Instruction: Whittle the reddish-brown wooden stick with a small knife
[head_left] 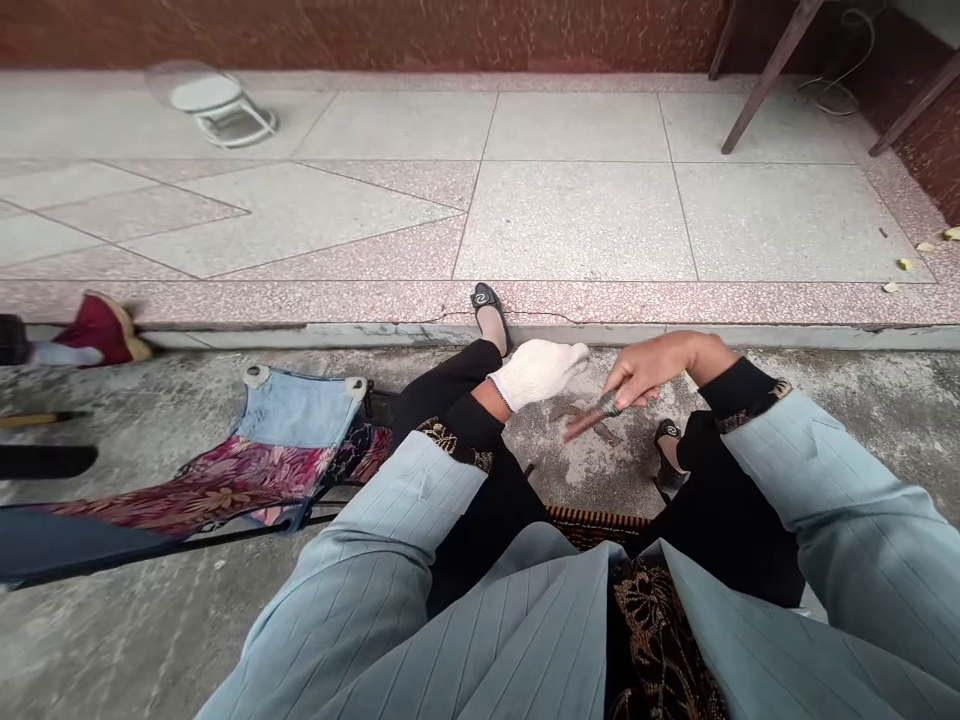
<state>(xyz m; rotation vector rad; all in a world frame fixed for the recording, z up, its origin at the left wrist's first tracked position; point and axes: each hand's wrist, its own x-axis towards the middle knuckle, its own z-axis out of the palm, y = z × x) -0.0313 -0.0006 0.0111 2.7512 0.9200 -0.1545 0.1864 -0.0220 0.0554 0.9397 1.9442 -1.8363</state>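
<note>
Right hand (637,372): bare; the grip is closed, fingers curled down around a narrow rust-brown strip (592,416) with a silvery band. Motion blur hides its exact form and material.

Left hand (538,373): in a white knit glove (525,375), fingers extended and lying together, nothing visible in them; just left of the grip, not touching it.

Below the grip: a flat, forked rust-brown piece (581,425) lies on rough, pale-stained concrete (555,470); too blurred to tell its material.

Why so: the legs appear spread so the grip can work over the bare concrete between the feet. The glove probably shields that hand from something rough or sharp.

Body: pale blue pinstriped sleeves (817,480) end in black embroidered cuffs (742,395) on both arms; black flats (490,312) sit on the feet, one on each side of the grip.

Left of the grip: a low folding seat (296,408) of denim and pink floral fabric; farther left, a red shoe (101,330).

Beyond the grip: a speckled terrazzo floor (577,225) carries a small white stool (217,108), and dark wooden legs (769,70) stand at its far right.
</note>
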